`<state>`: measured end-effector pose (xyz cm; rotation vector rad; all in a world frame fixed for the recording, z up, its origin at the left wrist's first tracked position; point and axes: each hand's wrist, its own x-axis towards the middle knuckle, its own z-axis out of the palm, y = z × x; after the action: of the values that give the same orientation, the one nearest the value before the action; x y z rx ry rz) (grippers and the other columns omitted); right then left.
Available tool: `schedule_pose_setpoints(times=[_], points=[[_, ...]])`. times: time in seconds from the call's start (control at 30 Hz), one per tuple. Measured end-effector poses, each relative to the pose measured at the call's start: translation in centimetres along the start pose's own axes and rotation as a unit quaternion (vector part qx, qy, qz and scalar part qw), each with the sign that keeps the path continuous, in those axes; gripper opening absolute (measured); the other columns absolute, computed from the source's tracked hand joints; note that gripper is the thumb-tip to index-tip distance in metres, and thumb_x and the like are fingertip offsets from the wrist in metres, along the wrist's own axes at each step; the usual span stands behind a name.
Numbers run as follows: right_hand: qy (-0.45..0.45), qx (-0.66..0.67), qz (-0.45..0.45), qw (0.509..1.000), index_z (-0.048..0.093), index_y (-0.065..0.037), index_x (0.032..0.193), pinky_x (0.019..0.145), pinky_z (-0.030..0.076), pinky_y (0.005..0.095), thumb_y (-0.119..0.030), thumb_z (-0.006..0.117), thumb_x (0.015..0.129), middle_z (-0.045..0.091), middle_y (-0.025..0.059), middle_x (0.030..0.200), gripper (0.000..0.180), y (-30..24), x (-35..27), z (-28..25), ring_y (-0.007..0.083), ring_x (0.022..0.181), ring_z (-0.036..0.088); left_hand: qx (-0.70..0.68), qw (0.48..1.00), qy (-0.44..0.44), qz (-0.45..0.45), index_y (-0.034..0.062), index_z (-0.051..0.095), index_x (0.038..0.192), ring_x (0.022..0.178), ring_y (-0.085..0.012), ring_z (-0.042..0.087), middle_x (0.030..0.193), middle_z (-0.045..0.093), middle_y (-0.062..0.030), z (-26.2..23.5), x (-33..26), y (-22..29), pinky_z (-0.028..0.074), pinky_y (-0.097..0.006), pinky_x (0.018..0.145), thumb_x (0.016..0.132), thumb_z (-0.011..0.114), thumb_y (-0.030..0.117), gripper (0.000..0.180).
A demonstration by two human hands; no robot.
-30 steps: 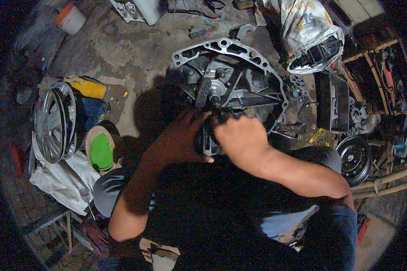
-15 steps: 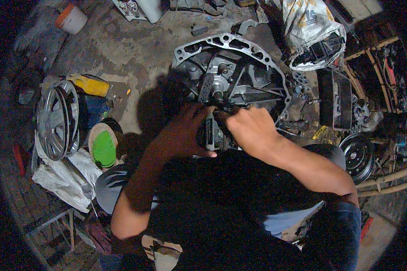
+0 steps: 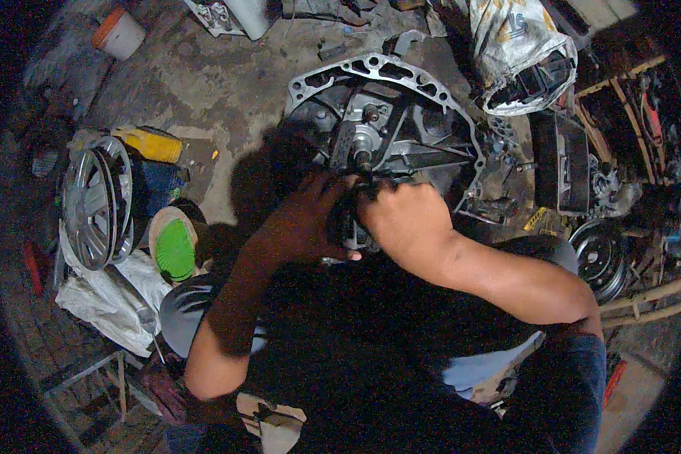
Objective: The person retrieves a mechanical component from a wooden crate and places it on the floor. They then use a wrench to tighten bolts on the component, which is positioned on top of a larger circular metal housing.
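A large grey metal gearbox housing (image 3: 431, 98) lies on the concrete floor, its open bell end facing up with a shaft (image 3: 363, 144) at its middle. Both my hands work at its near edge. My left hand (image 3: 303, 219) is in shadow and wraps around a dark part (image 3: 352, 219) below the shaft. My right hand (image 3: 401, 216) is closed on the same dark part from the right side. What the fingers grip is mostly hidden between the two hands.
A silver wheel cover (image 3: 94, 200) leans at the left beside a yellow bottle (image 3: 155, 144) and a green-soled sandal (image 3: 174, 246). A white sack (image 3: 518, 53) lies at the top right, a dark pulley (image 3: 601, 257) at the right, an orange-lidded tub (image 3: 117, 32) at the top left.
The view has shifted slightly. Both hands stay together on the dark part at the housing's near edge, the right hand a little further right and higher.
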<state>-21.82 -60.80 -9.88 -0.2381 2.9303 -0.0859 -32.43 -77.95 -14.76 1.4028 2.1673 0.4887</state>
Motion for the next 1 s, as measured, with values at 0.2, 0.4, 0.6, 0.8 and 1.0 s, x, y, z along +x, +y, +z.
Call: schedule_pose_setpoints(times=[0.2,0.4,0.6,0.8,1.0], points=[[0.018,0.033,0.0,0.999,0.073,-0.007,0.078,0.059,0.057,0.0425,-0.015,0.062,0.079,0.071,0.0135,0.076,0.014,0.9,0.0,-0.2,0.0285,0.07,0.072,-0.026,0.999,0.026,0.024,0.0069,0.034,0.145,0.135,-0.0462,0.033,0.144,0.035,-0.0267,-0.1,0.2,-0.2,0.033,-0.053,0.112,0.056,0.086,0.059,0.116],[0.008,0.015,-0.008,1.0,0.072,-0.007,0.075,0.058,0.057,0.0437,-0.015,0.062,0.078,0.071,0.0138,0.075,0.013,2.3,0.0,-1.0,0.0305,0.07,0.072,-0.028,1.0,0.001,-0.009,0.0071,0.034,0.145,0.135,-0.0465,0.033,0.145,0.034,-0.0269,-0.9,-0.3,0.8,0.034,-0.052,0.112,0.055,0.087,0.059,0.117],[-0.001,0.018,-0.028,0.999,0.073,-0.009,0.077,0.062,0.057,0.0428,-0.013,0.063,0.077,0.071,0.0142,0.077,0.011,2.3,0.7,-1.3,0.0296,0.073,0.072,-0.024,1.0,0.01,0.005,0.0079,0.035,0.145,0.135,-0.0461,0.033,0.145,0.036,-0.0251,-1.4,-0.1,1.0,0.034,-0.052,0.112,0.055,0.087,0.057,0.115],[0.018,0.101,0.064,0.993,0.07,-0.004,0.079,0.069,0.057,0.0476,-0.015,0.075,0.069,0.069,0.0192,0.08,0.016,3.9,0.4,-2.0,0.0383,0.081,0.069,-0.055,0.998,0.019,0.018,0.0122,0.036,0.143,0.133,-0.0458,0.036,0.142,0.039,-0.0236,-1.2,-0.4,0.5,0.034,-0.053,0.111,0.054,0.089,0.054,0.112],[0.034,0.111,0.081,0.99,0.068,-0.001,0.089,0.074,0.056,0.05,-0.014,0.077,0.067,0.067,0.0242,0.087,0.027,6.1,-1.0,-2.8,0.0416,0.084,0.067,-0.065,0.996,0.03,0.047,0.0156,0.036,0.144,0.133,-0.0464,0.035,0.143,0.038,-0.0227,-0.7,0.2,-0.1,0.035,-0.054,0.11,0.053,0.089,0.055,0.112]])
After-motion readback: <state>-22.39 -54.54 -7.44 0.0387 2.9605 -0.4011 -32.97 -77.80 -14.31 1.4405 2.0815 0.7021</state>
